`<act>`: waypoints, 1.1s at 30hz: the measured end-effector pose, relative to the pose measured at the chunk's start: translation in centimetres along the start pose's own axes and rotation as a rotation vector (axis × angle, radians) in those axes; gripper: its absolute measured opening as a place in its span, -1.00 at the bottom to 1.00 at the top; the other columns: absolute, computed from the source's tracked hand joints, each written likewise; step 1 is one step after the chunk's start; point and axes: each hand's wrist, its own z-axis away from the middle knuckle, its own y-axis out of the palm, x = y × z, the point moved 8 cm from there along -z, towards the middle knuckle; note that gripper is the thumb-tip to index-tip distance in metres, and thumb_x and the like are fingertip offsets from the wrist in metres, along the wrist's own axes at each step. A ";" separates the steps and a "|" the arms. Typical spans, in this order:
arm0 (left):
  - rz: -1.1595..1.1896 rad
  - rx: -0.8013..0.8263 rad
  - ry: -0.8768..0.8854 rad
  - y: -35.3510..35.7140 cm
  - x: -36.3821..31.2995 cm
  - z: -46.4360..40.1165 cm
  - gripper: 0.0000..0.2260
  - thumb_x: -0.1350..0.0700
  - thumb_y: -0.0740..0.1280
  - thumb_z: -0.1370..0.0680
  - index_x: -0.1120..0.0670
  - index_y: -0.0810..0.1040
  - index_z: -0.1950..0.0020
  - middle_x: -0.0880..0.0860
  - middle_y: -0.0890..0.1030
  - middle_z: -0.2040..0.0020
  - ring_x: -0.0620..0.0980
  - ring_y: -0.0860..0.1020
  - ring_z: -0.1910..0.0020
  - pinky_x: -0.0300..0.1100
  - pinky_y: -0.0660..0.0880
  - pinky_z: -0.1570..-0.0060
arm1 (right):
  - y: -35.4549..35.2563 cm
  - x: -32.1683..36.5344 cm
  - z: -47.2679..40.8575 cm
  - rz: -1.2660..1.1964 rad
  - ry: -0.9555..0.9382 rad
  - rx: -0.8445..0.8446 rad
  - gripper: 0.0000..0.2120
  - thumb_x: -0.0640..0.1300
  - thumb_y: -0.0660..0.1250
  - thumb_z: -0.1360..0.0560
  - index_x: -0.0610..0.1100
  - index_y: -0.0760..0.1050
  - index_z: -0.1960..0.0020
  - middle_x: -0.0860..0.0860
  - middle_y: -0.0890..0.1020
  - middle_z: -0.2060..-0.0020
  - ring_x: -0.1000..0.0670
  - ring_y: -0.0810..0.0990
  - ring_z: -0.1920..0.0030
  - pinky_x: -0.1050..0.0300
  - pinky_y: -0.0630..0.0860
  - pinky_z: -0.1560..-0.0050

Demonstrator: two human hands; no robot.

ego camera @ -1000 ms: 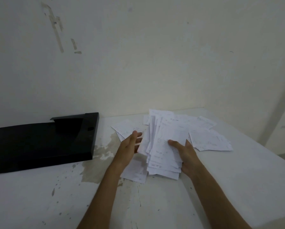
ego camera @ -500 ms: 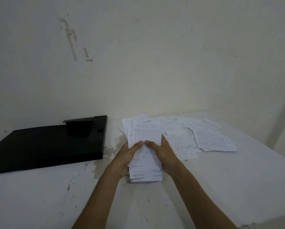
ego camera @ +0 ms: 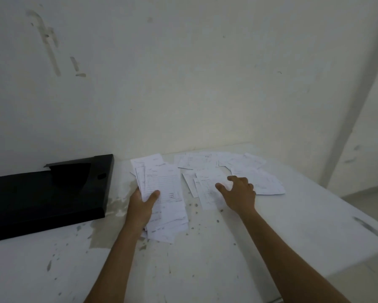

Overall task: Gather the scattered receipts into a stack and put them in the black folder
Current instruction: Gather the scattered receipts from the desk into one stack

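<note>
My left hand (ego camera: 142, 205) grips a rough stack of white receipts (ego camera: 165, 193), thumb on top, its lower end near the table. My right hand (ego camera: 240, 192) is spread, fingers apart, resting on loose receipts (ego camera: 207, 186) right of the stack. More scattered receipts (ego camera: 249, 169) lie farther back and to the right. The black folder (ego camera: 48, 193) lies open and flat at the left, its near corner close to my left hand.
The white table (ego camera: 205, 259) is worn, with chipped paint patches near the folder. Its right edge (ego camera: 358, 228) drops to the floor. A stained white wall stands just behind the table.
My right hand has let go of the stack and moved right onto the loose receipts. The left hand alone holds the stack now.
</note>
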 end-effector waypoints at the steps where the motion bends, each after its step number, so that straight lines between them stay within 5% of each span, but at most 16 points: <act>1: -0.020 0.009 0.017 0.2 0.0 -0.1 -0.64 0.14 0.37 -0.59 0.09 0.48 -0.39 -0.02 0.59 -0.20 -0.03 0.56 -0.13 -0.17 0.47 -0.15 | 0.2 -0.3 -0.7 0.084 0.011 0.020 -0.37 0.29 0.31 -0.51 -0.08 0.44 -0.42 -0.13 0.47 -0.36 -0.23 0.41 -0.36 -0.13 0.33 -0.34; 5: -0.081 0.022 0.059 0.6 0.7 -0.4 -0.65 0.12 0.38 -0.59 0.03 0.49 -0.37 -0.09 0.60 -0.18 -0.08 0.57 -0.16 -0.17 0.47 -0.20 | 1.3 0.0 -2.8 0.366 0.006 0.101 -0.25 0.46 0.27 -0.41 -0.14 0.47 -0.28 -0.12 0.48 -0.24 -0.21 0.42 -0.26 -0.09 0.34 -0.25; 12: -0.065 0.004 0.040 0.2 0.8 -0.6 -0.65 0.10 0.37 -0.59 0.05 0.49 -0.38 -0.07 0.61 -0.18 -0.05 0.59 -0.14 -0.09 0.51 -0.22 | 2.5 1.5 -4.4 0.461 -0.049 0.189 -0.05 0.66 0.16 -0.24 -0.08 0.50 -0.28 -0.13 0.47 -0.24 -0.22 0.43 -0.26 -0.13 0.33 -0.30; 15: -0.032 -0.019 0.030 -0.2 0.8 -0.7 -0.67 0.09 0.37 -0.59 0.05 0.51 -0.34 -0.05 0.62 -0.17 -0.14 0.60 -0.06 -0.19 0.53 -0.06 | 3.7 2.9 -4.3 0.493 -0.088 0.182 -0.09 0.65 0.19 -0.22 -0.10 0.50 -0.18 -0.12 0.48 -0.19 -0.20 0.44 -0.21 -0.11 0.35 -0.27; 27: 0.030 -0.062 -0.008 -1.4 1.0 -0.7 -0.68 0.09 0.37 -0.58 0.05 0.52 -0.34 -0.06 0.62 -0.12 -0.21 0.57 0.01 -0.26 0.50 0.07 | 4.9 3.6 -4.0 0.251 -0.021 0.229 -0.16 0.43 0.41 -0.32 -0.08 0.34 -0.38 -0.12 0.45 -0.30 -0.18 0.42 -0.32 -0.07 0.32 -0.30; 33: 0.019 -0.058 -0.019 -1.4 1.0 -0.7 -0.68 0.06 0.37 -0.58 0.05 0.52 -0.33 -0.03 0.63 -0.15 -0.12 0.60 -0.02 -0.25 0.51 0.09 | 2.3 2.4 -4.1 0.288 -0.031 0.059 -0.05 0.55 0.26 -0.32 -0.04 0.31 -0.49 -0.16 0.42 -0.37 -0.23 0.38 -0.37 -0.14 0.28 -0.35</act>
